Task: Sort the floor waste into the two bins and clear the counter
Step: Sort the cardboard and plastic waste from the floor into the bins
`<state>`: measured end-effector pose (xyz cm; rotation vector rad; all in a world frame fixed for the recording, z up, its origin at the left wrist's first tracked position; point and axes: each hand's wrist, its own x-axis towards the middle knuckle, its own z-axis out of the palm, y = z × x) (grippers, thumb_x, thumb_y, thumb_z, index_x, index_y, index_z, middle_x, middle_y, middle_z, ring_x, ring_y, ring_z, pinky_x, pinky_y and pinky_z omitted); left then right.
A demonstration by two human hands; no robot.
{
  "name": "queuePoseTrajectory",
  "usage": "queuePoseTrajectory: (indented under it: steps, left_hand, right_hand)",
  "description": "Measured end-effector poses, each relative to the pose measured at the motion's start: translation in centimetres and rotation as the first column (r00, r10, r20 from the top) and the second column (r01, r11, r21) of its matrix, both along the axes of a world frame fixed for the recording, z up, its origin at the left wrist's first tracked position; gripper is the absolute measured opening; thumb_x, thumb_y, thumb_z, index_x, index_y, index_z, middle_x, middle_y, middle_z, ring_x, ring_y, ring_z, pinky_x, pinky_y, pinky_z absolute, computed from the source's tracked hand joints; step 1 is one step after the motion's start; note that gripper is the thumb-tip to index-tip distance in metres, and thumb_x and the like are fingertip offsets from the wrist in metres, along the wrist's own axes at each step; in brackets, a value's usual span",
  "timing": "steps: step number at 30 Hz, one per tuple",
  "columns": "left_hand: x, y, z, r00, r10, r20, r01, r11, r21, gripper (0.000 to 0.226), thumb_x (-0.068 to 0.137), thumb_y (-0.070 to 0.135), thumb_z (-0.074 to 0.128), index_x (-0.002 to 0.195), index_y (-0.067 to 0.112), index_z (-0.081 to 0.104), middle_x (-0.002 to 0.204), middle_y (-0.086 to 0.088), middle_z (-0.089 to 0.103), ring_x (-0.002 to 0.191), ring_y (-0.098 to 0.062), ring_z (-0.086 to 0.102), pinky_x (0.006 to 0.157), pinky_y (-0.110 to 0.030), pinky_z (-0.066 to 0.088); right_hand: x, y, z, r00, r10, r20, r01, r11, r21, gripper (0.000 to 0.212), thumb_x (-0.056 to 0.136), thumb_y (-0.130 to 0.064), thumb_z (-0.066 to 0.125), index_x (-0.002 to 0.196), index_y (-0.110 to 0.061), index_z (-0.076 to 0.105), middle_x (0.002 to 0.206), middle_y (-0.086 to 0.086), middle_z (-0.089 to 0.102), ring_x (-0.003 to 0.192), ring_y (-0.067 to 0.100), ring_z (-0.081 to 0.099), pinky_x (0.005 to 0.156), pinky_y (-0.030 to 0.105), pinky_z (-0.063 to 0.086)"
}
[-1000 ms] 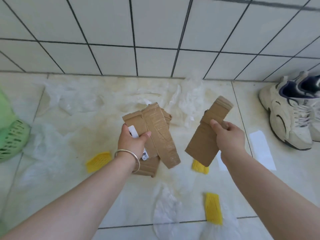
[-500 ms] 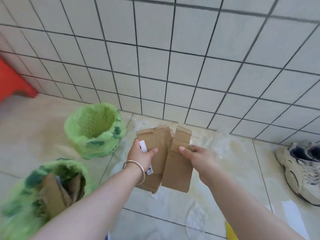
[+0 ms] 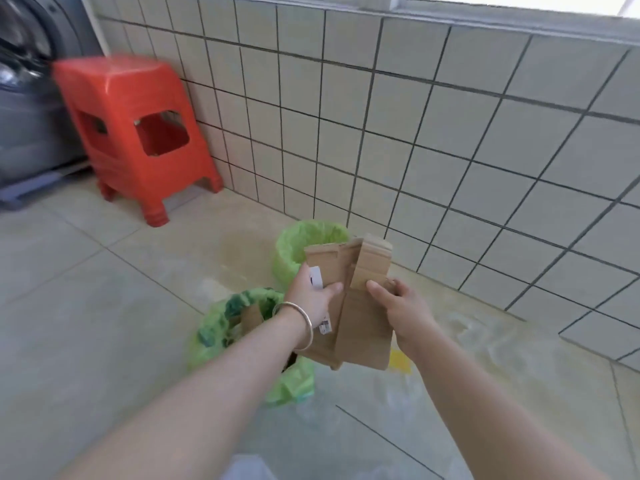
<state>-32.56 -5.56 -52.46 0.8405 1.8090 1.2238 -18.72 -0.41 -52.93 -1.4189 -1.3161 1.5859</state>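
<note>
Both hands hold cardboard: left hand (image 3: 313,296) grips the taped pieces (image 3: 329,268), right hand (image 3: 403,306) pinches the flat strip (image 3: 363,327). Stack hangs beside the near bin (image 3: 221,327), which already holds cardboard. Next: drop it there, not the far bin (image 3: 301,244).

Daylight is pouring in from the window (image 3: 519,1) above the white tiled wall (image 3: 450,133). An orange plastic stool (image 3: 138,133) is standing against that wall on the pale tiled floor (image 3: 69,306), and a grey washing machine (image 3: 27,98) is sitting just left of the stool.
</note>
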Motion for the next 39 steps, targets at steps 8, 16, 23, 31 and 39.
queuePoseTrajectory:
  steps: [8, 16, 23, 31, 39]
  left_hand:
    - [-10.0, -3.2, -3.1, 0.997, 0.079, -0.025, -0.081, 0.989, -0.123, 0.022, 0.083, 0.025, 0.069, 0.086, 0.010, 0.053, 0.075, -0.001, 0.056, 0.070, -0.019, 0.054, 0.062, -0.028, 0.041]
    - [-16.3, -3.1, -8.3, 0.990, 0.115, -0.079, -0.127, 0.977, -0.173, 0.033, 0.083, 0.019, 0.067, 0.110, 0.012, 0.049, 0.103, -0.008, 0.063, 0.096, -0.027, 0.061, 0.085, -0.037, 0.050]
    - [-16.3, -1.6, -14.0, 0.998, -0.006, -0.069, -0.026, 0.891, -0.454, 0.068, 0.089, 0.012, 0.050, 0.145, 0.014, 0.012, 0.129, -0.015, 0.048, 0.103, -0.032, 0.053, 0.070, -0.031, 0.045]
    - [-15.7, -0.4, -19.9, 0.994, -0.089, -0.058, 0.023, 0.715, -0.699, 0.049, 0.089, 0.014, 0.048, 0.134, 0.004, 0.030, 0.095, -0.015, 0.059, 0.079, -0.027, 0.055, 0.065, -0.032, 0.043]
    - [-15.2, 0.0, -22.9, 0.950, -0.225, -0.219, -0.033, 0.621, -0.783, 0.044, 0.092, 0.007, 0.039, 0.136, 0.006, 0.038, 0.136, -0.014, 0.047, 0.125, -0.030, 0.048, 0.105, -0.036, 0.041]
  right_hand:
    - [-9.8, -2.2, -2.8, 0.989, 0.144, 0.030, -0.145, 0.988, 0.043, 0.010, 0.089, -0.021, 0.062, 0.099, -0.019, 0.059, 0.099, 0.002, 0.065, 0.088, 0.019, 0.061, 0.086, 0.041, 0.050]
    - [-15.8, -2.5, -8.7, 0.981, 0.192, 0.039, -0.190, 0.980, -0.060, 0.011, 0.089, -0.020, 0.061, 0.100, -0.020, 0.060, 0.105, 0.006, 0.069, 0.098, 0.027, 0.065, 0.091, 0.047, 0.052]
    - [-17.4, -4.0, -14.9, 0.971, 0.127, 0.201, -0.094, 0.982, -0.166, 0.026, 0.094, -0.020, 0.055, 0.119, -0.015, 0.053, 0.111, -0.002, 0.056, 0.098, 0.016, 0.052, 0.086, 0.028, 0.042]
    - [-18.2, -4.5, -19.2, 0.786, 0.288, 0.547, -0.250, 0.957, -0.144, 0.034, 0.096, -0.020, 0.049, 0.128, -0.011, 0.051, 0.130, 0.006, 0.054, 0.118, 0.026, 0.052, 0.094, 0.034, 0.045]
    - [-20.4, -5.7, -21.3, 0.504, 0.303, 0.809, -0.381, 0.919, -0.106, 0.032, 0.097, -0.023, 0.043, 0.123, -0.005, 0.049, 0.135, 0.008, 0.036, 0.123, 0.027, 0.042, 0.099, 0.036, 0.038]
